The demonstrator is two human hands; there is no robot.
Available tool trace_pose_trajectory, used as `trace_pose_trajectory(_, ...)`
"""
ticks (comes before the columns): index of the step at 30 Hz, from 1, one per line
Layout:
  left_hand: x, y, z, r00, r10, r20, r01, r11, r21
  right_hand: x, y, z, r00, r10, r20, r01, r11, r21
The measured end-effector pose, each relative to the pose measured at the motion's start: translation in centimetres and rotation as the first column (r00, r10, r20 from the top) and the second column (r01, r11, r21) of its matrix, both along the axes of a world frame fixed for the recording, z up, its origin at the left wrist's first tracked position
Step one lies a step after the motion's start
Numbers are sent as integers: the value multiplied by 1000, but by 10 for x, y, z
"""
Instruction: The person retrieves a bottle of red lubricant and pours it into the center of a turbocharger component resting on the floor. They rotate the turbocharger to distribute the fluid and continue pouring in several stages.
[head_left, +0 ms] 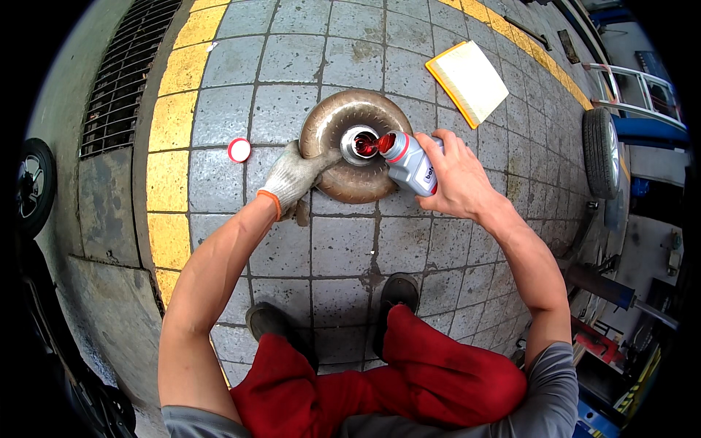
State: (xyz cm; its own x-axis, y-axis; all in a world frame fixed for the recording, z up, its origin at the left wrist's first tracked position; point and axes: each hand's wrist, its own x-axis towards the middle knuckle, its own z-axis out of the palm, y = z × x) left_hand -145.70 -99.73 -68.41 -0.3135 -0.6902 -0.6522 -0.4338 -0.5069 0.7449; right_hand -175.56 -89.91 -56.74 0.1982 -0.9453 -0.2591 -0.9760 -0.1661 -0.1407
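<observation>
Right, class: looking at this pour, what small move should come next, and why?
Probably ease the tilt of the grey plastic bottle in the bare right hand slightly: red liquid runs from its mouth into the silver-rimmed opening of the brown doughnut-shaped metal part, and red shows inside, so a gentler flow might lower the spill risk.

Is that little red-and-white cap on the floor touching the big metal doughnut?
Apart. The head view shows a strip of grey floor tile between the cap and the torque converter.
</observation>
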Motion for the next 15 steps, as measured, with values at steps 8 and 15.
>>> trace_pose_trajectory(8,1,-2,3,1000,-22,14,22,999,-36,0,0,-2,1000,-3,0,3,1000,2)
trace_pose_trajectory(15,2,-2,-4,999,-33,9,34,999,-42,0,-1,0,1000,-1,-4,1,1000,10)
